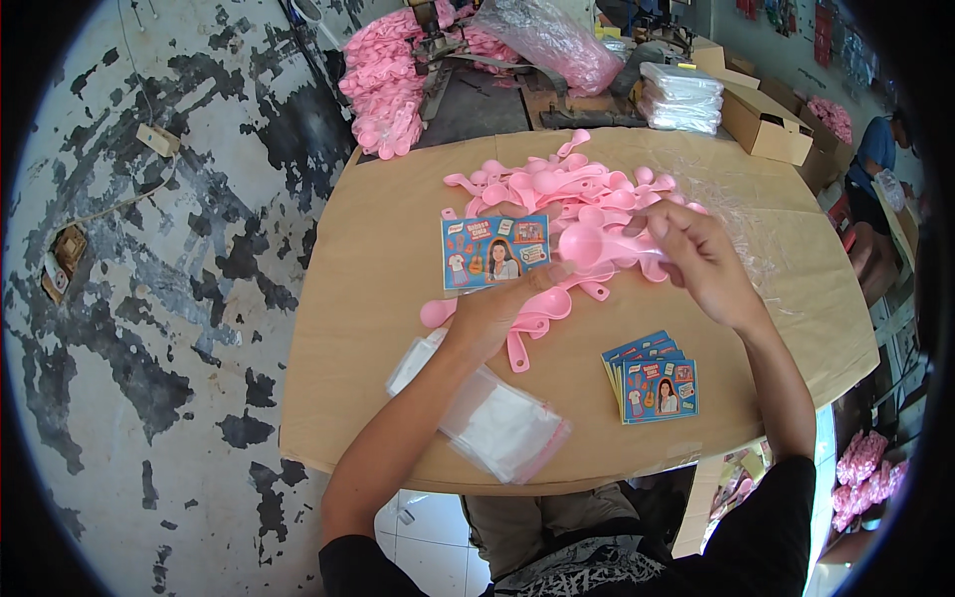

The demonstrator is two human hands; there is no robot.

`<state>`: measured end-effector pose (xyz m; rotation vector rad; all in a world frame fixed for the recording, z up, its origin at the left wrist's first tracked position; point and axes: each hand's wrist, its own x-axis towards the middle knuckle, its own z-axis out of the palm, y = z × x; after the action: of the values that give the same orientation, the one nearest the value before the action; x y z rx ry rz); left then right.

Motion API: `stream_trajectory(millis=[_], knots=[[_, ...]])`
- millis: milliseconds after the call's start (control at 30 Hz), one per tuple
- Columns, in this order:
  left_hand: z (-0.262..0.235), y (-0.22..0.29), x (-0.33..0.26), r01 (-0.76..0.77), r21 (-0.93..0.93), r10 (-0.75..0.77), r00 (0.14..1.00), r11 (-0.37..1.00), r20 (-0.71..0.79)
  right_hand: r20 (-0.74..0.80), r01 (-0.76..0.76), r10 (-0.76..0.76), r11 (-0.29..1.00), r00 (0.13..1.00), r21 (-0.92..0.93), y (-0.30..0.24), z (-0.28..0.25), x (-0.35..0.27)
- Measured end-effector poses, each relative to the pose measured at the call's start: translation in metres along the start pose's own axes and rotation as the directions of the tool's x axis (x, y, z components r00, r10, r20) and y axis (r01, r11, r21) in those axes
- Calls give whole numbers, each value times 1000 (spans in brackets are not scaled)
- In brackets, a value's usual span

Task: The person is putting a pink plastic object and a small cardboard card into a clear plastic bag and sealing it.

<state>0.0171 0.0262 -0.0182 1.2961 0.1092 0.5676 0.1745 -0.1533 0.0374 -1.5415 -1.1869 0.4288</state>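
In my left hand (487, 308) is a blue printed card (466, 239), pinched above the table, its face turned up. A clear plastic film seems to lie about the card, but its edges are hard to make out. My right hand (701, 261) is closed on the handle end of a pink spoon (585, 246), whose bowl points left, close beside the card and my left thumb. Beneath and behind both hands spreads a loose heap of pink spoons (542, 184). A stack of similar blue cards (662, 388) lies near my right forearm. Clear plastic bags (507, 428) lie under my left forearm.
Brown paper covers the table (348, 328). At the back are bagged pink spoons (383, 90), a stack of clear packs (681, 98) and an open cardboard box (766, 119). Clear scraps (746, 229) lie on the right. Another person (875, 164) sits at the far right.
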Motion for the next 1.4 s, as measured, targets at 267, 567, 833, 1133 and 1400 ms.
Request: stream_trajectory(millis=[267, 567, 833, 1133, 1400], knots=[[4, -17, 3, -140, -57, 147, 981, 988, 128, 13, 193, -193, 979, 981, -70, -17, -10, -12], [-15, -11, 15, -139, 1, 139, 988, 990, -62, -82, 203, -282, 836, 956, -510, -61, -35, 6], [-6, -11, 13, -354, 411, 281, 932, 840, 228, -84, 263, -317, 887, 945, -380, -66, -24, 30], [11, -8, -4, -74, 667, -62, 982, 742, 178, 4, 227, -228, 971, 974, 79, -31, 10, 42], [3, 10, -5, 249, 611, -525, 787, 751, 324, 144, 100, -101, 995, 984, 17, -17, 1, 55]])
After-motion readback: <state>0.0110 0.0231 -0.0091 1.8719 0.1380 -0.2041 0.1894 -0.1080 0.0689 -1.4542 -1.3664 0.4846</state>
